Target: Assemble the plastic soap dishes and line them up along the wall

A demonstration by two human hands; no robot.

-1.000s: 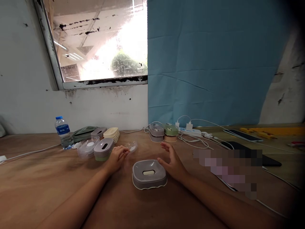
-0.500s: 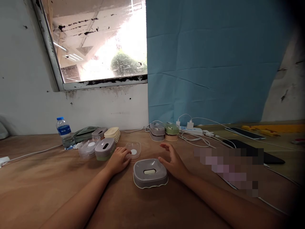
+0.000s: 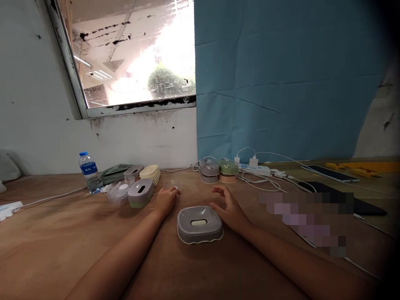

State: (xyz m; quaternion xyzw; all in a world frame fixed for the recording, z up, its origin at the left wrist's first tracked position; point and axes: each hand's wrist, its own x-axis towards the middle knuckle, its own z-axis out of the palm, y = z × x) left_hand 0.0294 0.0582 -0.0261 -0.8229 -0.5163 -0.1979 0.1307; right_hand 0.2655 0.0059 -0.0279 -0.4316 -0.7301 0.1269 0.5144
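A grey rounded box (image 3: 200,229) stands on the table in front of me, with an oval slot in its top showing something cream and a wavy pale rim round its base. My right hand (image 3: 229,208) is just right of it, thumb and fingers apart, the thumb close to its corner and nothing held. Farther off, my left hand (image 3: 168,201) has its fingers closed at the near edge of a clear plastic lid (image 3: 177,183). The fingertips are partly hidden. Left of that hand sits a grey-and-green box (image 3: 142,195) with a slotted top.
Clear plastic lids (image 3: 115,193), stacked cream pieces (image 3: 150,173), a dark green pouch (image 3: 114,173) and a water bottle (image 3: 90,173) are at the left. Two-tone boxes (image 3: 208,170) stand at the back beside a power strip (image 3: 258,169) with cables. A phone (image 3: 331,173) lies right.
My left hand has shifted up and to the right, its fingers more curled. The clear lid has moved away from me with it. My right hand stays by the grey box; the view turned slightly left.
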